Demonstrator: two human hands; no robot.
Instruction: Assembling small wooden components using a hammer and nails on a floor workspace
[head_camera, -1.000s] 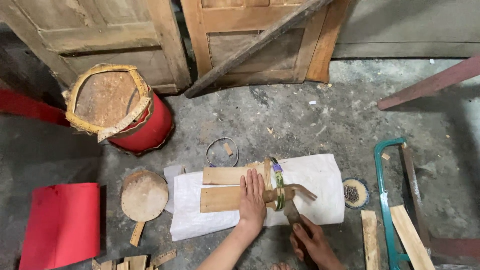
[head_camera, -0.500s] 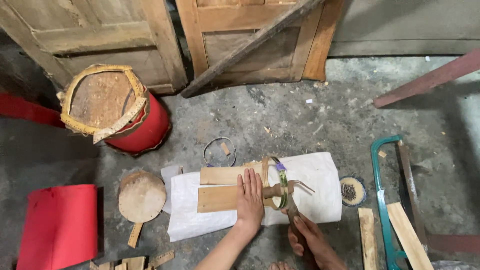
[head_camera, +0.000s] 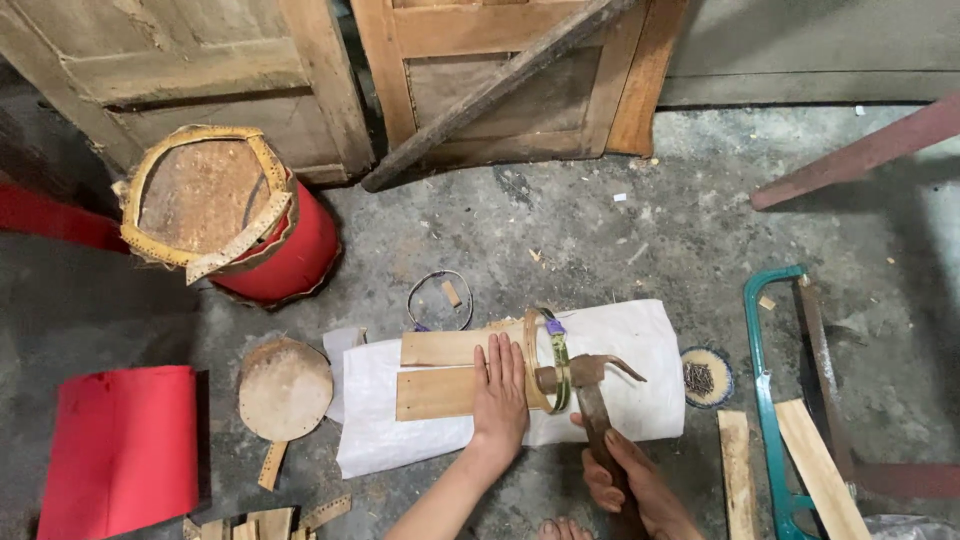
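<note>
Right hand (head_camera: 630, 480): grip clamped round the handle of a claw hammer (head_camera: 592, 385), near edge of the scene; hammer head rests on the bent strip.
Left hand (head_camera: 499, 392): grip apart, palm flat, pressing on the wooden slats (head_camera: 440, 372).
Bent strip (head_camera: 548, 372): a curved hoop standing on edge, just right of the left hand's fingers.
White sheet (head_camera: 640, 335): spread on the concrete floor under slats and hammer.
Right: small dish of nails (head_camera: 705, 377), then a green-framed saw (head_camera: 775, 400).
Left: round wooden disc (head_camera: 285, 388), red sheet (head_camera: 125, 450).
Far left: red drum (head_camera: 265, 245).
</note>
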